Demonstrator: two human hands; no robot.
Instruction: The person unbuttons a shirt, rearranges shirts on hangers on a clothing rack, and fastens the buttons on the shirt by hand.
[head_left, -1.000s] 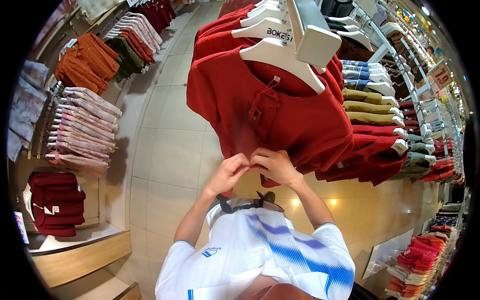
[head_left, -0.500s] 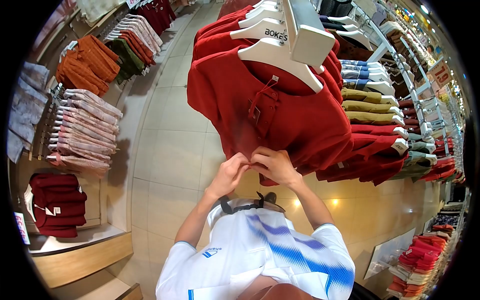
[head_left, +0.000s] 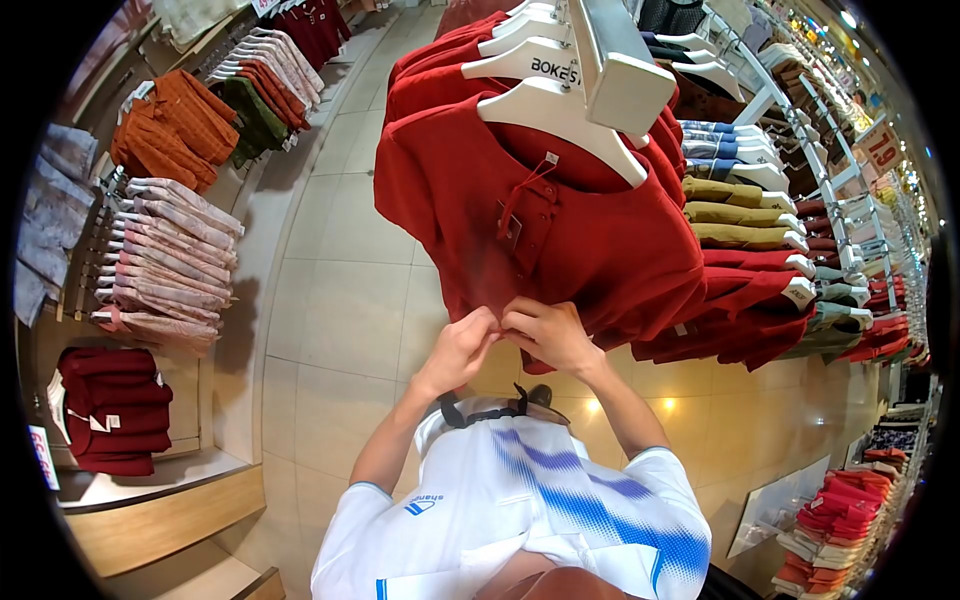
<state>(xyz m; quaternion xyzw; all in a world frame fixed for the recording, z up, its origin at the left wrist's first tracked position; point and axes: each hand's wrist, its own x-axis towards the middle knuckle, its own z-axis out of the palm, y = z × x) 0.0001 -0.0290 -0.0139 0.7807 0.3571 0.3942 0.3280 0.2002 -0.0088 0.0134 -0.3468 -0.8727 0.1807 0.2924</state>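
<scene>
A red garment [head_left: 600, 240] hangs on a white hanger [head_left: 565, 120] at the front end of the rack, with a tag on a red string at its buttoned neckline. Low on its front, my left hand [head_left: 463, 348] has its fingers closed on the fabric. Right beside it, my right hand [head_left: 545, 333] pinches the same part of the garment. The two hands nearly touch, and the bit of cloth between the fingertips is mostly hidden.
The rack's white bar end [head_left: 628, 92] juts out above the garment. More red garments [head_left: 745, 310] and mustard ones [head_left: 735, 212] hang at the right. Pink patterned clothes [head_left: 170, 255] hang at the left, above a wooden ledge [head_left: 170, 515].
</scene>
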